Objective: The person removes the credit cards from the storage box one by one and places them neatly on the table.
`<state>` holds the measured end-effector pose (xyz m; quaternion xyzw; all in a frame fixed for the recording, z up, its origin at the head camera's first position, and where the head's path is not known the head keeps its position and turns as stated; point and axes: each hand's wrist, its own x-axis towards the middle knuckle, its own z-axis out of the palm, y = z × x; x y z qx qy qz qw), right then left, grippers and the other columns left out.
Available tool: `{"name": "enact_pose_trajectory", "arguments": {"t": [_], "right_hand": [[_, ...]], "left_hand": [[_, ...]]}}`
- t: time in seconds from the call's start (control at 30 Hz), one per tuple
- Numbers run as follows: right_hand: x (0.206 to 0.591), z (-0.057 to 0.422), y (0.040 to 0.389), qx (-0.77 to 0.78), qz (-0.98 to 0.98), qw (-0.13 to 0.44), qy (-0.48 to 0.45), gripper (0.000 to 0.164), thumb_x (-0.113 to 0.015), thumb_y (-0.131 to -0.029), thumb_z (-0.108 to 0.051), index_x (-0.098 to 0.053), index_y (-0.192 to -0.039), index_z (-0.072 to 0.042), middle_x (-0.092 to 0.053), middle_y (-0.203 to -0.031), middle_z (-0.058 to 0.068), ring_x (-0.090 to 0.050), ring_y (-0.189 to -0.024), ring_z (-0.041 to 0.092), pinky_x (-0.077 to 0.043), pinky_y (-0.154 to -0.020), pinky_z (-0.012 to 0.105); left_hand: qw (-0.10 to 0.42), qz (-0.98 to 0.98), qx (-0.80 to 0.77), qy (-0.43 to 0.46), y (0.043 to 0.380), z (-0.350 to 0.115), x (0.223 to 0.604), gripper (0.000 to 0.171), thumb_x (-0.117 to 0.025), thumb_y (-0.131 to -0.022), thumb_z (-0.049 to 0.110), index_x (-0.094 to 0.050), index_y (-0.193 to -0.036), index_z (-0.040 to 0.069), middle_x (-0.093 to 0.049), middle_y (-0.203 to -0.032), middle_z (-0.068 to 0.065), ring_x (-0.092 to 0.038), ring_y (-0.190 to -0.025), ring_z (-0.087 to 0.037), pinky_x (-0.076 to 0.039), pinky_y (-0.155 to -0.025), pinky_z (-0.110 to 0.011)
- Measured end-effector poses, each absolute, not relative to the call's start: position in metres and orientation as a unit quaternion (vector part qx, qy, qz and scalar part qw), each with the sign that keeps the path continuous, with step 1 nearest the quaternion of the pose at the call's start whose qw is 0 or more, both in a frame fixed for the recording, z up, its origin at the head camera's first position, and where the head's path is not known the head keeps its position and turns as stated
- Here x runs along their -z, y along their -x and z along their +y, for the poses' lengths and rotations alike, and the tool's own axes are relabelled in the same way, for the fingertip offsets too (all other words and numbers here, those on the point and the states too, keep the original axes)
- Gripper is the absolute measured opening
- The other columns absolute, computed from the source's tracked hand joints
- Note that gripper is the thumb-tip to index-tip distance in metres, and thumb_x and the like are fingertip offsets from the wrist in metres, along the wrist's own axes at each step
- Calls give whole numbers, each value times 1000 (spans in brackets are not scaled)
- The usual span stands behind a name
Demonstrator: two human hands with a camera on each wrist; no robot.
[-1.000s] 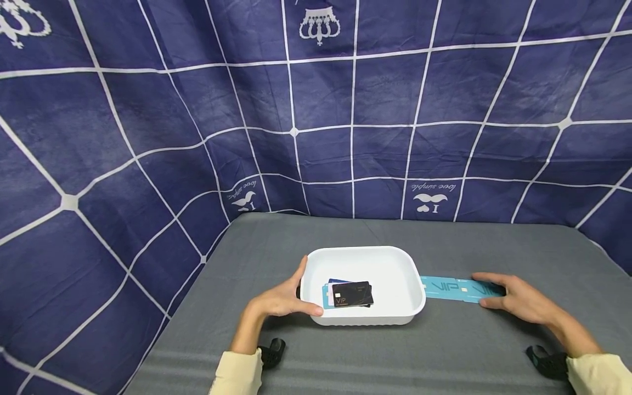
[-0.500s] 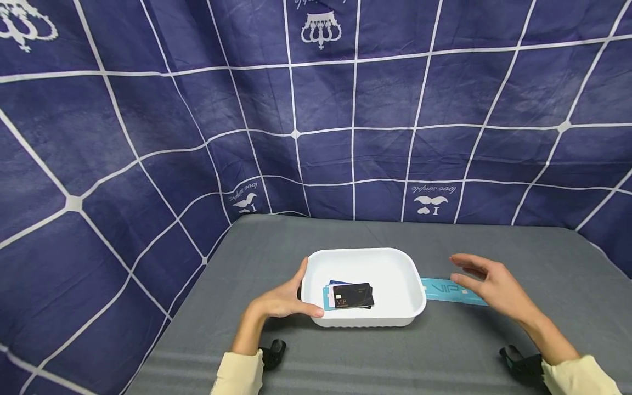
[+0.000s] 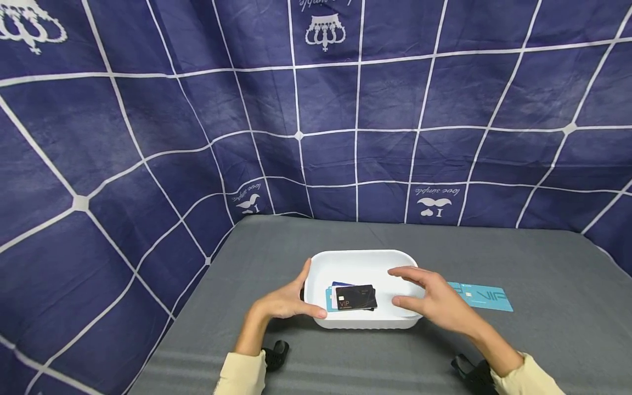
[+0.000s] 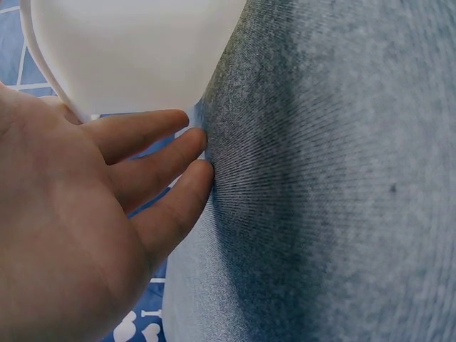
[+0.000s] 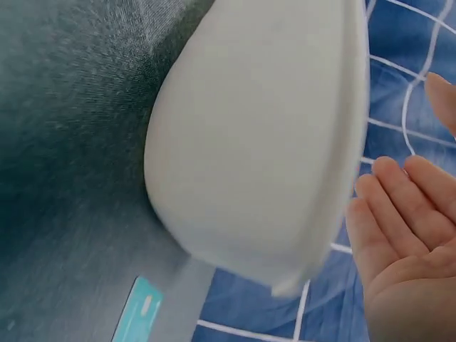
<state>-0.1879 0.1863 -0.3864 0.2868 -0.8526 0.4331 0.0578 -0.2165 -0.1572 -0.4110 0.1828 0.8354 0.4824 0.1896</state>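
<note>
A white plastic tray (image 3: 365, 323) sits on the grey cloth, holding a small pile of cards with a black VIP card (image 3: 356, 297) on top. Light blue and dark blue cards peek out beneath it. My left hand (image 3: 283, 299) rests at the tray's left end, thumb along the front corner and index finger up by the back corner. In the left wrist view its other fingers reach out straight beside the tray's underside. Over the tray's right end hovers my right hand (image 3: 439, 302), fingers and thumb apart, holding nothing. Its palm shows in the right wrist view.
Light blue VIP cards (image 3: 486, 297) lie overlapped on the cloth right of the tray, partly behind the right hand. Grey cloth (image 3: 296, 236) covers the table. A blue curtain (image 3: 385, 159) with white lines hangs behind and to the left.
My right hand has lifted off the light blue cards and moved left over the tray's right end. Those cards stay on the cloth. My left hand keeps its place.
</note>
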Motion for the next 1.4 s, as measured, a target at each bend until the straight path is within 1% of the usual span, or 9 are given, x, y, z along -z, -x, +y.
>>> {"name": "enact_pose_trajectory", "arguments": {"t": [0.07, 0.13, 0.4, 0.5, 0.6, 0.87, 1.03, 1.2, 1.4], "right_hand": [[388, 177, 192, -424, -854, 59, -297, 44, -78, -87, -25, -65, -126, -10, -65, -123, 0, -58, -118, 26, -45, -97, 43], [388, 170, 196, -426, -851, 52, -302, 45, -78, -86, -26, -65, -126, -9, -64, -124, 3, -58, -118, 28, -45, -97, 47], [396, 133, 214, -435, -842, 9, -320, 51, -80, -84, -22, -63, -127, -1, -63, -126, 13, -56, -120, 32, -42, -99, 51], [402, 119, 220, -427, -846, 1, -319, 53, -81, -81, -19, -63, -126, 2, -63, -126, 13, -56, -120, 31, -41, -100, 51], [407, 110, 225, -422, -848, -10, -320, 53, -82, -81, -20, -63, -125, 3, -64, -124, 15, -56, -120, 32, -41, -100, 52], [415, 105, 239, -447, -838, -70, -306, 51, -80, -82, -23, -66, -122, 4, -66, -122, 15, -54, -121, 36, -37, -101, 59], [418, 104, 243, -420, -853, -82, -299, 54, -82, -80, -22, -65, -123, 6, -65, -122, 17, -56, -119, 35, -40, -99, 55], [421, 101, 242, -378, -869, -92, -305, 54, -83, -77, -18, -65, -121, 7, -67, -116, 16, -60, -107, 28, -45, -93, 47], [423, 99, 238, -328, -884, -69, -327, 52, -84, -74, -14, -65, -118, 7, -67, -113, 14, -60, -105, 27, -44, -92, 45]], "left_hand": [[190, 836, -482, -180, 216, -157, 411, 136, -89, -70, 41, 9, -157, 9, -1, -163, -18, -15, -144, -31, -17, -113, -53], [190, 837, -482, -178, 216, -157, 410, 136, -89, -70, 40, 9, -157, 9, -2, -162, -18, -16, -144, -32, -17, -113, -53], [191, 835, -484, -177, 216, -157, 411, 135, -90, -70, 36, 9, -158, 9, -6, -162, -20, -20, -142, -32, -19, -112, -53], [191, 835, -485, -178, 216, -157, 411, 134, -89, -71, 34, 10, -157, 8, -5, -162, -20, -20, -143, -31, -19, -112, -51], [188, 836, -483, -180, 215, -157, 411, 134, -89, -71, 33, 10, -157, 7, -5, -162, -20, -19, -143, -32, -19, -112, -50], [190, 840, -474, -185, 216, -157, 411, 133, -88, -73, 36, 11, -157, 8, -3, -162, -19, -18, -144, -31, -19, -113, -50], [187, 843, -473, -177, 219, -158, 410, 133, -88, -72, 37, 10, -157, 8, -4, -162, -19, -18, -144, -31, -20, -113, -50], [193, 847, -465, -170, 220, -158, 411, 133, -88, -72, 39, 10, -158, 10, -4, -162, -18, -17, -144, -32, -19, -113, -52], [191, 844, -469, -176, 219, -158, 412, 132, -88, -73, 37, 10, -157, 10, -3, -163, -18, -18, -144, -32, -20, -113, -52]]}}
